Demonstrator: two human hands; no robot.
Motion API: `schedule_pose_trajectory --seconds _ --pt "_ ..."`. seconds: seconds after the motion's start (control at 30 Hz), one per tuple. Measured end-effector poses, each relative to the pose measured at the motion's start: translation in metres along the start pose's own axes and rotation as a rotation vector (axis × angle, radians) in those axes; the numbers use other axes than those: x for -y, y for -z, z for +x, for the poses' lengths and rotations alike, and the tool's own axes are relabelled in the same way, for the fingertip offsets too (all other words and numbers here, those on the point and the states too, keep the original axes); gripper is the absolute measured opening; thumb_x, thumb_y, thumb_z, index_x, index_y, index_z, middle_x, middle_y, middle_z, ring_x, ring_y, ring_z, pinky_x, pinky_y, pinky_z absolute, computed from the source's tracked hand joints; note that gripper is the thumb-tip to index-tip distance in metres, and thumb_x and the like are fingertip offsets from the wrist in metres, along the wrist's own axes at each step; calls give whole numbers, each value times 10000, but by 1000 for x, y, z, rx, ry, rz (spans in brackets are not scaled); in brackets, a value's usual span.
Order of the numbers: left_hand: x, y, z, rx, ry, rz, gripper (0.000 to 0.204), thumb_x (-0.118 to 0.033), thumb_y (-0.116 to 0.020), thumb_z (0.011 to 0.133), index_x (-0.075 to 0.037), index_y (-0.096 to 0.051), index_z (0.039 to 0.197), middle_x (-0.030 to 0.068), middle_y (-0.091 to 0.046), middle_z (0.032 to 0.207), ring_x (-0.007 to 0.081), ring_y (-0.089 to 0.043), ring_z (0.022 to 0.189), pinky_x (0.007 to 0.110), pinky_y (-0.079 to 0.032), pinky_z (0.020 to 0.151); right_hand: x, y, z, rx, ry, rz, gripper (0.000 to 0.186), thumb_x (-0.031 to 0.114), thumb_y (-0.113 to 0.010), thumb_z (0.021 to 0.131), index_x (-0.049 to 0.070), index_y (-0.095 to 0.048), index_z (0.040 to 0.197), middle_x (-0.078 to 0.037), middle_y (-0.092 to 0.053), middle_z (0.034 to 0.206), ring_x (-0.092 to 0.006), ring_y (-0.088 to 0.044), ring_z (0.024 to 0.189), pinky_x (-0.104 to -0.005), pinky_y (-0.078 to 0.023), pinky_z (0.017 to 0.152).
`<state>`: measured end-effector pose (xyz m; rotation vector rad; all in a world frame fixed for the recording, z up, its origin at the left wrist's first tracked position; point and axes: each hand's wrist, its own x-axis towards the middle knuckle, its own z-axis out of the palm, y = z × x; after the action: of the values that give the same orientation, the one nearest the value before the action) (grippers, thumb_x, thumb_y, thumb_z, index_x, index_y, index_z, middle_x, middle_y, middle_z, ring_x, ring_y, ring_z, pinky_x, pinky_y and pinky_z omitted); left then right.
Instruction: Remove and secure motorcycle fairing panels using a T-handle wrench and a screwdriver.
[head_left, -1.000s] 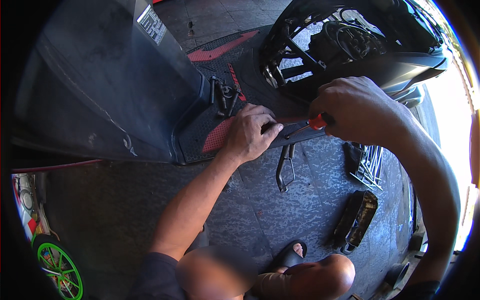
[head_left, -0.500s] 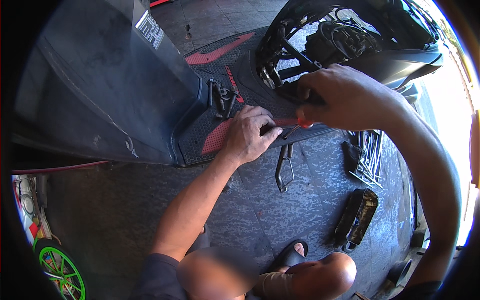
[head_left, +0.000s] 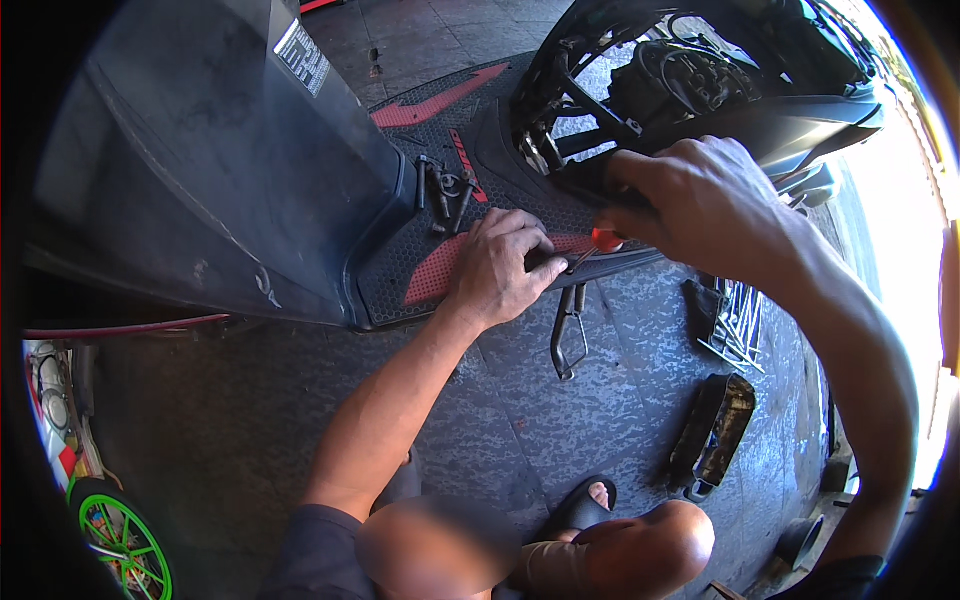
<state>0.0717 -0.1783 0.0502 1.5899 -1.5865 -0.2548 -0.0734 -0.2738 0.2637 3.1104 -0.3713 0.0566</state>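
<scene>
Screwdriver, red toward the shaft, held at the near edge of the footboard of a dark scooter. Slants down and left from the right hand, with its thin shaft reaching toward the footboard's near edge, just beside the left thumb. Cannot make out the tip, too small and shaded there. On the right, a grip closed around the screwdriver's handle, covering most of it, with the back of the hand turned upward. Resting at the same near edge, the left hand, with fingers bent over a red pad and thumb stretched toward the shaft. Cannot tell of anything pinched in that grip.

Farther in from the near edge, toward the footboard's left end, a small cluster of dark bolts, lying close together. Along the far edge, a red arrow-shaped pad. Past the right end, exposed mechanical parts. Below the near edge, a metal stand, jutting out over the floor. On the floor to the right, thin pale rods, partly fanned out, and, nearer a bare knee, a grimy oblong tray. At the lower left, a wheel with bright green spokes.
</scene>
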Motion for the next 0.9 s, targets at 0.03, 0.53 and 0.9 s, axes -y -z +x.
schedule_pose_trajectory --seconds 0.03,0.53,0.9 --pt "1 1 -1 5 1 10 250 -282 -769 840 -35 -737 868 87 -668 1027 265 -586 1053 429 -484 922 8 6 2 234 -238 -61 247 291 -694 929 65 -697 1031 -112 -679 670 -324 -710 691 -430 -557 684" --pt "0 3 0 4 19 5 263 -287 -742 867 -25 -737 866 93 -673 1010 265 -591 1037 427 -489 911 15 14 -1 323 -261 -97 333 366 -700 921 64 -655 1054 -135 -676 709 -330 -707 742 -462 -532 685" --pt "-3 1 1 -15 15 9 270 -292 -734 868 -23 -735 846 96 -680 996 264 -597 1014 423 -498 890 -5 -4 -18 11 -3 -24 375 366 -694 930 60 -640 1140 -176 -688 816 -346 -703 843 -476 -530 757"
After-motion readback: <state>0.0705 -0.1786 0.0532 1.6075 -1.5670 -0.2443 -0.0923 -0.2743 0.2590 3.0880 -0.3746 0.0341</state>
